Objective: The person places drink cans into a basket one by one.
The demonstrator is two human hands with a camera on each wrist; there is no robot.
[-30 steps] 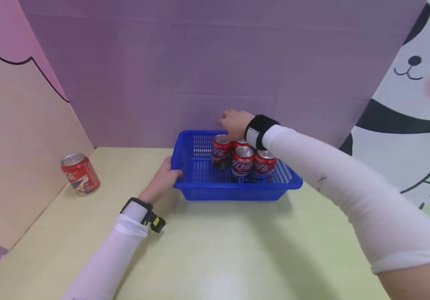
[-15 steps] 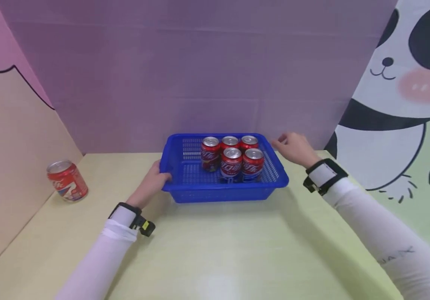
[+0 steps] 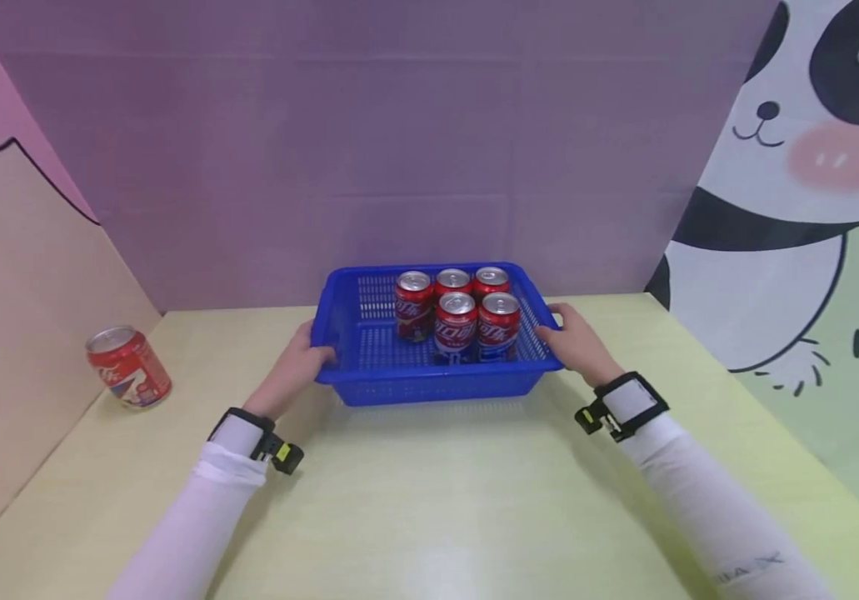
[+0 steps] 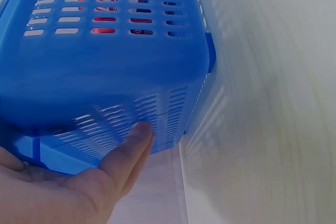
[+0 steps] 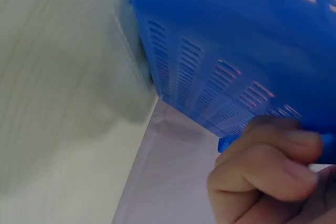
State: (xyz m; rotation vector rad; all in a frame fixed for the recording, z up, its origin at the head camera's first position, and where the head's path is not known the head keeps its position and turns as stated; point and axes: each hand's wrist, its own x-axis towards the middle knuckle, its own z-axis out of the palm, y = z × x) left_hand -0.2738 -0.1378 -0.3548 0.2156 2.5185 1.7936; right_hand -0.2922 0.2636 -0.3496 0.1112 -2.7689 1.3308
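Observation:
A blue plastic basket (image 3: 436,388) with slotted walls sits at the back of the pale table, and several red soda cans (image 3: 456,327) stand upright in its middle and right part. At the basket's left end my left hand (image 3: 292,368) grips the rim, thumb on top. Its fingers (image 4: 126,153) lie against the outside of the slotted wall in the left wrist view. My right hand (image 3: 581,345) holds the right end rim, its curled fingers (image 5: 262,166) under the edge in the right wrist view. Another red can (image 3: 129,367) stands on the table at the left.
A purple wall (image 3: 399,167) rises close behind the basket. To the left is a cream and pink side wall (image 3: 32,317), close to the lone can. A panda picture (image 3: 774,292) covers the right wall.
My right hand has come away from above the cans, moved right and down, and taken hold of the basket's right rim. My left hand has kept its grip on the left rim.

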